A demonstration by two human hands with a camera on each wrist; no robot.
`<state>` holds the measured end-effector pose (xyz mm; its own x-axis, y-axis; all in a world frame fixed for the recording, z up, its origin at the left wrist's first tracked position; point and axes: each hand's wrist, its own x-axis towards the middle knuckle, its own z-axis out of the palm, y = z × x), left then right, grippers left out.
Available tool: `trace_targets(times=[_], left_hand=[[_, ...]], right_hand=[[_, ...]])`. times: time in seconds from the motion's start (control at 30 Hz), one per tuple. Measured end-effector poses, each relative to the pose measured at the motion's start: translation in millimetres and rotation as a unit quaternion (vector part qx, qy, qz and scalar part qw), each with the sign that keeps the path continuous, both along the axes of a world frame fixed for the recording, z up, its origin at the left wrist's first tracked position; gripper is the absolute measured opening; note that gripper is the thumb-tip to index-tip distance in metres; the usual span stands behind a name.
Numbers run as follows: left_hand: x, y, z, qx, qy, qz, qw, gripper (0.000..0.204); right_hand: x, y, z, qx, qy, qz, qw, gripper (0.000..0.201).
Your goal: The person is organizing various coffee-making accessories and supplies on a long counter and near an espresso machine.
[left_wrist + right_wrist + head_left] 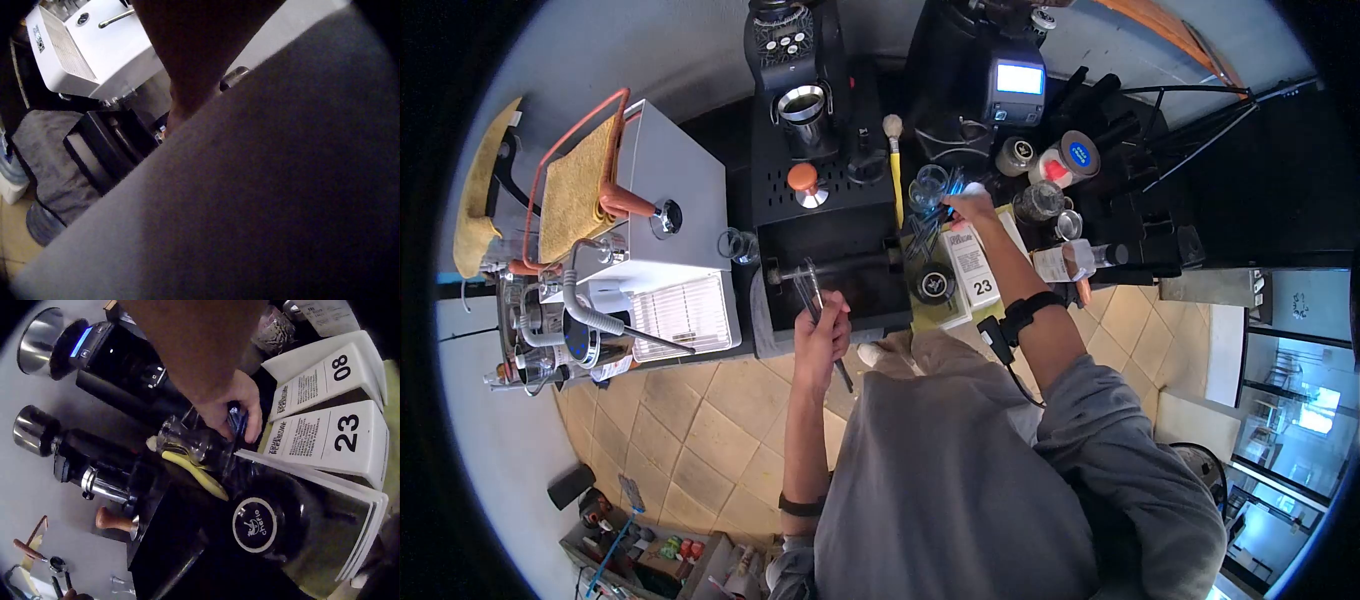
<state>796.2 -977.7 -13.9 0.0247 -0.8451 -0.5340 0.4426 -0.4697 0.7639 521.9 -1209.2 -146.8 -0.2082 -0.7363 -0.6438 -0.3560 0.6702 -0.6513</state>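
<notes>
My left hand (824, 335) grips a long, slim, tong-like utensil (807, 285) over the front of the black knock box drawer (850, 295). In the left wrist view a grey sleeve hides most of that hand (178, 115). My right hand (975, 207) reaches to the back of the counter, beside a small clear glass (928, 188). In the right wrist view its fingers curl round a glossy bluish piece (234, 419); I cannot tell what it is. White boxes marked 23 (972, 265) and 08 (331, 375) stand just in front of this hand.
A round black chefio piece (935, 283) lies near the boxes. Behind are a grinder with a lit screen (1019, 78), a yellow-handled brush (895, 170) and a wooden-topped tamper (804, 182). Jars (1037, 203) stand right; a white espresso machine (680, 190) stands left.
</notes>
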Motion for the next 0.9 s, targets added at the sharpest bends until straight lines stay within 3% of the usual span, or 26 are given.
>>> trace_targets(times=[0.07, 0.2, 0.3, 0.37, 0.5, 0.63, 0.9], left_hand=[[1.2, 1.6, -2.4, -0.003, 0.0, 0.001, 1.0, 0.02], [4.6, 5.1, -5.8, -0.019, -0.001, 0.001, 1.0, 0.022], [7.3, 8.9, -5.8, -0.03, -0.007, 0.009, 0.999, 0.022], [8.0, 11.7, -4.8, -0.03, -0.011, 0.012, 0.999, 0.023], [8.8, 15.3, -1.8, -0.025, -0.017, 0.014, 0.999, 0.023], [10.2, 18.6, -2.7, -0.037, -0.02, 0.05, 0.998, 0.024], [11.9, 21.3, -2.5, -0.04, -0.023, 0.059, 0.997, 0.024]], right_hand=[[4.0, 6.1, 12.9, 0.021, 0.075, 0.074, 0.994, 0.044], [12.1, 8.0, 23.2, 0.052, 0.147, 0.112, 0.981, 0.042], [9.9, 2.4, 0.7, 0.051, 0.105, 0.059, 0.991, 0.04], [3.3, -7.3, -26.8, 0.024, 0.008, 0.059, 0.998, 0.031], [5.1, -15.0, -34.9, 0.075, 0.007, 0.016, 0.997, 0.027], [4.9, -18.0, -50.5, 0.051, -0.012, -0.027, 0.998, 0.026], [8.0, -9.0, -28.1, -0.002, 0.041, -0.039, 0.998, 0.02]])
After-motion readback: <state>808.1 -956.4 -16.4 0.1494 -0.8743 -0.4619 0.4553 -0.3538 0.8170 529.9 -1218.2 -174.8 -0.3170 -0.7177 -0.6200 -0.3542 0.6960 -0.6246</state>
